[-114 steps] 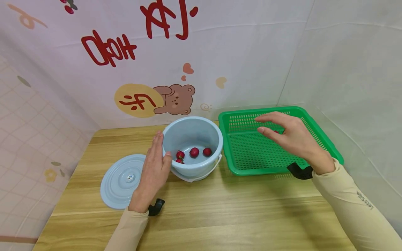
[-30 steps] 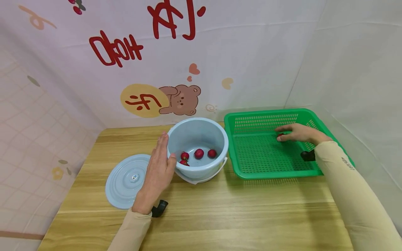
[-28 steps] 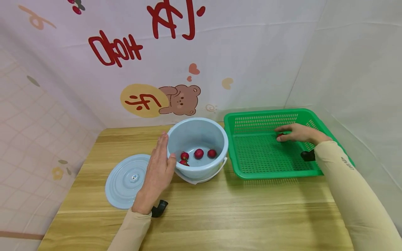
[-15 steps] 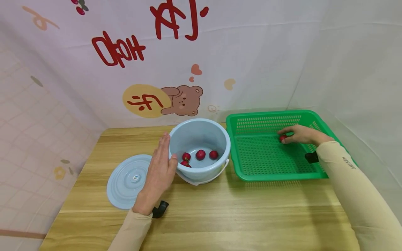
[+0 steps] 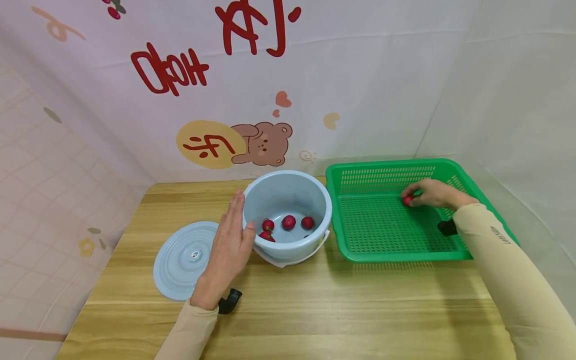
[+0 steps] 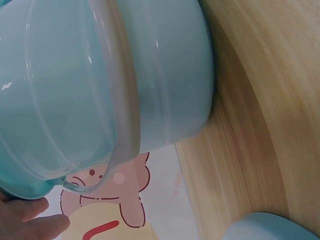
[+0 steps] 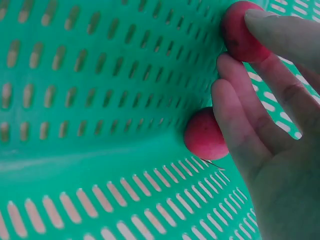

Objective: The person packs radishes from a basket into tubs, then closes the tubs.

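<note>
My left hand (image 5: 228, 246) rests straight-fingered against the left rim of the light blue bucket (image 5: 294, 251); in the left wrist view its fingertips touch the rim. Several red radishes (image 5: 288, 222) lie on the bucket's floor. Over on the right, my right hand (image 5: 431, 192) is inside the green basket (image 5: 400, 257), pinching a red radish (image 7: 241, 30) between thumb and fingers. A second radish (image 7: 204, 136) sits against the basket wall, beside the fingers; the hand hides it in the head view.
The bucket's light blue lid (image 5: 182, 260) lies on the wooden table (image 5: 315, 310) to the left. A white handle (image 5: 321, 242) hangs down the bucket's side. Bucket and basket stand side by side before a printed cloth backdrop (image 5: 360, 75).
My right hand came down from above the basket to a radish in its far part. Its fingers have since closed round that radish and shifted it slightly. The left hand stays at the bucket.
</note>
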Motion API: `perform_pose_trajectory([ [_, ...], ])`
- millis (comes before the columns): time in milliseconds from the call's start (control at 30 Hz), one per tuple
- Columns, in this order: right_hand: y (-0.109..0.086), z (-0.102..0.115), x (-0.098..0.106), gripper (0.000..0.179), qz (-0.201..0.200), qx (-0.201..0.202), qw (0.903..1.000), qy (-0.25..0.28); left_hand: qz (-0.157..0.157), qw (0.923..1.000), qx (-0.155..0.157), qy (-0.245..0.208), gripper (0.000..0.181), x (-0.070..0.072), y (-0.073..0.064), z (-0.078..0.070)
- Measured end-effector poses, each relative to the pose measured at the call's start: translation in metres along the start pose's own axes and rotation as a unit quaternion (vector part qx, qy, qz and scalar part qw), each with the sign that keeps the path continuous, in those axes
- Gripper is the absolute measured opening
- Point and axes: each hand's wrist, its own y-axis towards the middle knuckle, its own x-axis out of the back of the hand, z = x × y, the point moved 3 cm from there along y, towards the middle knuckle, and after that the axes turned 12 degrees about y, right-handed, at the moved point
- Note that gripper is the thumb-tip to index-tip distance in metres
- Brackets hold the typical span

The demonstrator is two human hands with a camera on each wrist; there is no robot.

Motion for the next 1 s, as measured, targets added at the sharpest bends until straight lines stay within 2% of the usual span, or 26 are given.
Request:
perform_pose_trajectory([
  [300, -0.008, 0.008, 0.005, 0.034, -0.024, 0.003, 0.9997, 0.010, 0.002, 1.0000, 0.000, -0.004, 0.066, -0.002, -0.002, -0.001],
  [600, -0.019, 0.031, 0.020, 0.039, -0.036, -0.008, 0.9986, 0.038, -0.003, 1.0000, -0.002, -0.007, 0.066, -0.002, 0.001, 0.001],
  [867, -0.034, 0.054, 0.031, 0.041, -0.081, 0.000, 0.9956, 0.047, -0.004, 0.9999, -0.002, -0.013, 0.066, -0.001, 0.003, -0.002],
  [1000, -0.042, 0.064, 0.033, 0.041, -0.088, 0.009, 0.9941, 0.063, -0.001, 0.9999, 0.001, -0.012, 0.066, -0.002, 0.003, -0.002],
])
